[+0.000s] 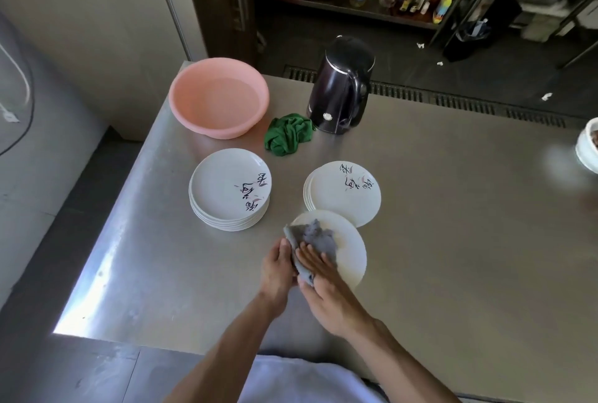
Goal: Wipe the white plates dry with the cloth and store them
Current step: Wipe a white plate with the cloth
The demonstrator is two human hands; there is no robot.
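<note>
A white plate (351, 248) is held just above the steel table, near its front. My left hand (276, 268) grips the plate's left edge. A grey cloth (315, 240) lies bunched on the plate, and my right hand (320, 276) presses it down with straight fingers. A taller stack of white plates (228, 190) with dark brush lettering stands to the left. A lower stack of the same plates (344, 192) sits right behind the held plate.
A pink basin (218, 96) holding water stands at the table's back left corner. A crumpled green cloth (288, 133) lies beside a black electric kettle (341, 85). A white bowl (589, 146) sits at the right edge. The steel table (453, 240) spreads bare to the right.
</note>
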